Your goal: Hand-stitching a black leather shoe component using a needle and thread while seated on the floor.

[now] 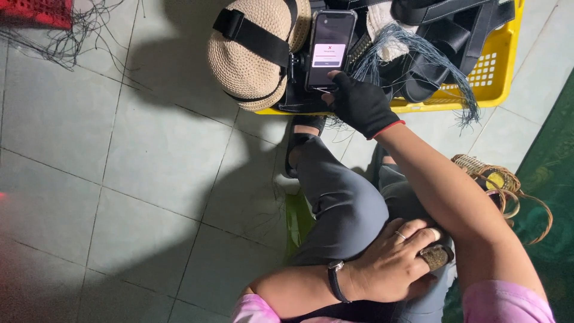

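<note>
- The person's right hand (pixel 360 104), in a black fingerless glove, reaches forward, fingers curled, fingertips touching the lower edge of a smartphone (pixel 330 49).
- The smartphone stands propped, screen lit, against a yellow crate (pixel 499 72), beside a woven straw hat (pixel 254 51).
- The left hand (pixel 391 263) rests open, holding nothing, on the knee of the grey trousers (pixel 338 200).

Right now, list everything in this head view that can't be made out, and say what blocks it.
- Right hand: a black glove covers it; only the fingertips at the phone show.
- Phone screen: its contents are too small to tell.
- Yellow crate: the top edge cuts it off; straps and a woven hat hide its inside.
- Left hand: its palm, resting on the knee, is hidden.
- Red thing, top left: cut off by the frame.
</note>
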